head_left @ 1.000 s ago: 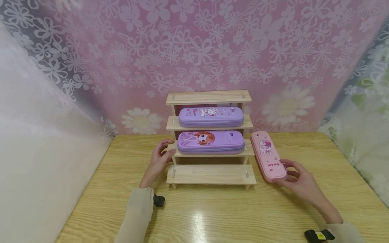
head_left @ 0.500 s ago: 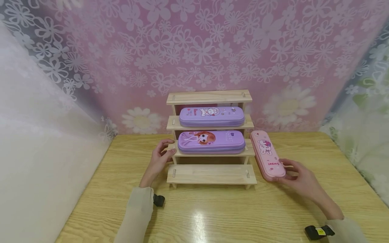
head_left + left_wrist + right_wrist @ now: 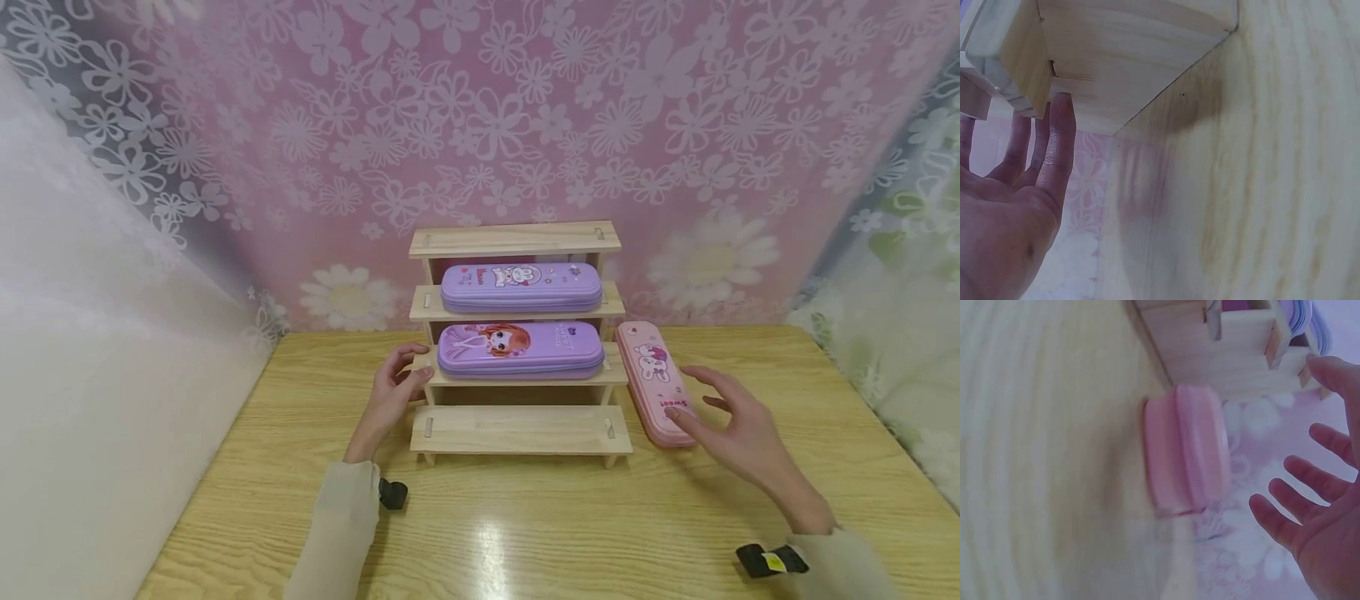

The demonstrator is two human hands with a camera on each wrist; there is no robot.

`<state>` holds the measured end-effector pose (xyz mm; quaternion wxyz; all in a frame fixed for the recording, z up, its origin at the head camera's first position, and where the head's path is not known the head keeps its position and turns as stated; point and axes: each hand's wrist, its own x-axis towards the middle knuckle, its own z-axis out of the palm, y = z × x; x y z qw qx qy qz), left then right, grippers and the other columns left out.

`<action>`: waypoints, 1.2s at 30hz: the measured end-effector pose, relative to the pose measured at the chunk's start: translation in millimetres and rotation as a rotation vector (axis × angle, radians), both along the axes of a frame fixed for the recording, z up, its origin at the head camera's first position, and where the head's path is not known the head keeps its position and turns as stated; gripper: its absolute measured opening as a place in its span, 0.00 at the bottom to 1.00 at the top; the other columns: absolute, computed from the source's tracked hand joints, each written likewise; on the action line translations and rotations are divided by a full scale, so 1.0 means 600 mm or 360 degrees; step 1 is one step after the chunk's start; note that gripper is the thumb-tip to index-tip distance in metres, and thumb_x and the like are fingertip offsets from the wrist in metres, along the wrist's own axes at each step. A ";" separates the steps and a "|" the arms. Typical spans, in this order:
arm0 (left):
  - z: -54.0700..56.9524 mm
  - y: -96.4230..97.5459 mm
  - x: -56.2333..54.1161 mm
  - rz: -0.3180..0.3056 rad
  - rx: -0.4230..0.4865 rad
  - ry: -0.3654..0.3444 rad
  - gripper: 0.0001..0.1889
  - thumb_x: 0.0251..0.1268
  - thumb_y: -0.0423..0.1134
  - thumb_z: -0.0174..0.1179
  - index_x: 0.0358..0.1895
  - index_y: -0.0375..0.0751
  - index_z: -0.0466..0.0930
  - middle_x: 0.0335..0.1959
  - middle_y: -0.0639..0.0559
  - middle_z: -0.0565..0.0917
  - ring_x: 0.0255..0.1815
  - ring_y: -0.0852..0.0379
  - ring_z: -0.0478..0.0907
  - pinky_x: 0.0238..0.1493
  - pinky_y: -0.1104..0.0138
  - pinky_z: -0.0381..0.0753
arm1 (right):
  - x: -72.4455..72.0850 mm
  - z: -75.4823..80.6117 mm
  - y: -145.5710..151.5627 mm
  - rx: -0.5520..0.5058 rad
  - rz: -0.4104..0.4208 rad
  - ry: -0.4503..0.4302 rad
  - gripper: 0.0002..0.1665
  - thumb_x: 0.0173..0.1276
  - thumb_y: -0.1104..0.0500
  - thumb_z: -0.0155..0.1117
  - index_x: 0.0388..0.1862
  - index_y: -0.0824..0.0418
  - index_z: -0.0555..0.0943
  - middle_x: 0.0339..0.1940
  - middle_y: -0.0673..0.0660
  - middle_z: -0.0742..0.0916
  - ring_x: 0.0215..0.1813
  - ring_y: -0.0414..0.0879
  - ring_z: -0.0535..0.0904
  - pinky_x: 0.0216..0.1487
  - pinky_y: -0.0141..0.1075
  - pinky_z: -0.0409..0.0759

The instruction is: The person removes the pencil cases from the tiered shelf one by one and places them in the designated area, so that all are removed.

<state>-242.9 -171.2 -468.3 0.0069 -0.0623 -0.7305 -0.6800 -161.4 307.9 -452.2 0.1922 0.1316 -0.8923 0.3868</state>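
Observation:
My left hand (image 3: 392, 395) grips the left end of a stepped wooden display shelf (image 3: 517, 429), thumb at the front of one tier and fingers behind it. In the left wrist view those fingers (image 3: 1057, 147) reach up beside the board's end. To the shelf's right, a pink pencil case (image 3: 651, 367) with a rabbit print lies flat on the table. Over its near end my right hand (image 3: 738, 433) hovers with thumb and fingers spread. The right wrist view has that hand (image 3: 1329, 519) apart from the pink pencil case (image 3: 1188, 450), nothing in its grasp.
On two middle tiers sit a lavender pencil case (image 3: 480, 287) and, below it, a purple pencil case (image 3: 555, 346) with a girl print. The top and bottom tiers are bare. A pink floral curtain (image 3: 495, 108) hangs behind the wooden table (image 3: 585, 533).
My right hand has let go of the pink pencil case, its fingers spreading and lifting off the near end. That case has shifted slightly toward the shelf. The left hand stays put.

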 end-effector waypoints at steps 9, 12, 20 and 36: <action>-0.003 -0.001 -0.001 0.0004 0.0005 0.0005 0.20 0.72 0.37 0.61 0.64 0.40 0.72 0.62 0.39 0.75 0.50 0.53 0.81 0.42 0.61 0.87 | -0.018 0.019 -0.041 -0.0045 0.0084 0.0132 0.39 0.57 0.66 0.79 0.69 0.54 0.77 0.65 0.45 0.81 0.65 0.21 0.69 0.56 0.13 0.73; -0.001 0.001 0.001 0.0004 0.0012 0.0004 0.20 0.72 0.37 0.61 0.65 0.40 0.72 0.63 0.39 0.76 0.51 0.53 0.80 0.42 0.62 0.87 | -0.025 0.021 -0.053 -0.0052 0.0130 0.0194 0.41 0.55 0.69 0.79 0.68 0.56 0.78 0.65 0.52 0.82 0.63 0.22 0.71 0.56 0.14 0.73; -0.007 -0.001 -0.003 0.0004 0.0039 0.0014 0.19 0.72 0.37 0.61 0.63 0.42 0.72 0.60 0.42 0.76 0.47 0.56 0.81 0.42 0.60 0.87 | -0.043 0.038 -0.089 -0.0097 0.0157 0.0339 0.40 0.48 0.72 0.81 0.64 0.61 0.80 0.58 0.61 0.86 0.55 0.21 0.74 0.53 0.15 0.74; -0.003 0.002 0.000 0.0026 0.0057 0.0024 0.19 0.72 0.36 0.61 0.63 0.40 0.73 0.59 0.42 0.77 0.44 0.57 0.82 0.40 0.62 0.87 | -0.070 0.063 -0.151 -0.0225 0.0317 0.0253 0.36 0.56 0.69 0.79 0.65 0.59 0.80 0.62 0.60 0.84 0.62 0.39 0.78 0.60 0.27 0.78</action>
